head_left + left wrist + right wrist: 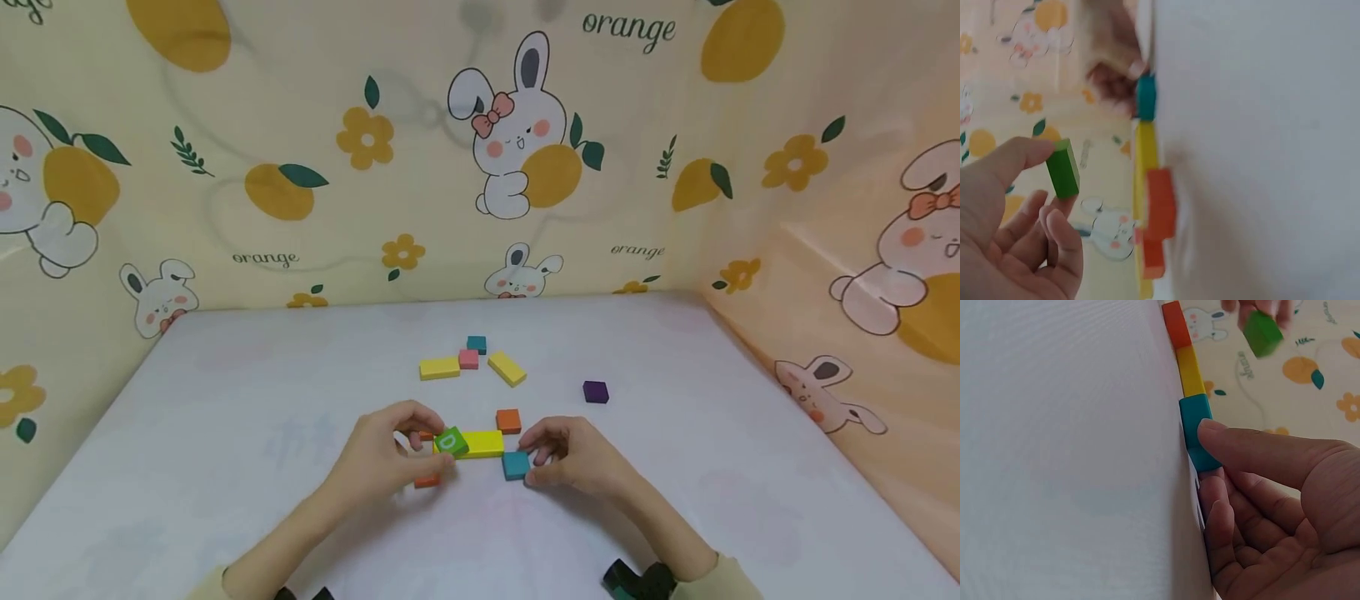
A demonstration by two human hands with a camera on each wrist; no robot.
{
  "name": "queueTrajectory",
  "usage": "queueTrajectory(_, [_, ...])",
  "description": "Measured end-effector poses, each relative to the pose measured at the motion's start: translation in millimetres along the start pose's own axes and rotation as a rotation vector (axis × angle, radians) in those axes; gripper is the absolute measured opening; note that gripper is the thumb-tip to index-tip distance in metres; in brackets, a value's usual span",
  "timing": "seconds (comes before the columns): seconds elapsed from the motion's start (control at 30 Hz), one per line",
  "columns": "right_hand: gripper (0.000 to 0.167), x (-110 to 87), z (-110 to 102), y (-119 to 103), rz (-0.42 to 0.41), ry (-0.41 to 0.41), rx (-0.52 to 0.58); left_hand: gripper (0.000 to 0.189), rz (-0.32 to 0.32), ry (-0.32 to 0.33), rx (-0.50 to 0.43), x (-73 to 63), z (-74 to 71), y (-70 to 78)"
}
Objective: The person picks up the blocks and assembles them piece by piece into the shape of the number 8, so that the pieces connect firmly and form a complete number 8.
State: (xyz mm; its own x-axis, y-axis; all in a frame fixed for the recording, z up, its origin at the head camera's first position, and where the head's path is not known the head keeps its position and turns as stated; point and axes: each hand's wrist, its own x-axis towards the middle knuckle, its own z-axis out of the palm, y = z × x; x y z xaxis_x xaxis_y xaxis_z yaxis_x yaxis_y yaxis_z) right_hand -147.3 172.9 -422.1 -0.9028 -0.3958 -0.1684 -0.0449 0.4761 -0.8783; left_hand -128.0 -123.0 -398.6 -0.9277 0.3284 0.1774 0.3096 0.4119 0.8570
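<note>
Between the thumb and fingertips of my left hand [378, 454], a green block [452, 442] marked with a letter D is pinched, tilted above the left end of a long yellow block [484, 445]. In the left wrist view the green block [1064, 170] is clear of the tabletop. My right hand [579, 457] holds a teal block [515, 466] by its right side, at the yellow block's near right corner; its thumb lies on the teal block [1194, 422] in the right wrist view. An orange block [508, 421] sits at the far right corner. Two more orange blocks, one nearer [427, 481], are partly hidden by my left hand.
Farther back on the white table [300, 375] lie two yellow blocks, one on the left [439, 368] and one angled [507, 368], with a pink block [468, 359] and a teal cube [477, 344] between. A purple block [596, 392] lies to the right. Printed cloth walls the table.
</note>
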Motion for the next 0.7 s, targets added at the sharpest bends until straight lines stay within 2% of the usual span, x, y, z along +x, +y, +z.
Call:
queueTrajectory(0.2, [0.035, -0.5, -0.5, -2.1, 0.005, 0.001, 0.001, 0.031, -0.036, -0.037, -0.008, -24.0, 12.5, -4.9])
queueTrajectory(0.33, [0.036, -1.1, -1.2, -4.2, -0.009, 0.002, 0.01, 0.031, -0.061, -0.035, -0.016, -28.7, 16.5, -6.3])
queueTrajectory(0.7, [0.037, -1.5, -1.2, -3.7, -0.006, 0.002, 0.024, 0.031, -0.107, -0.053, 0.02, -35.2, 15.9, -3.6])
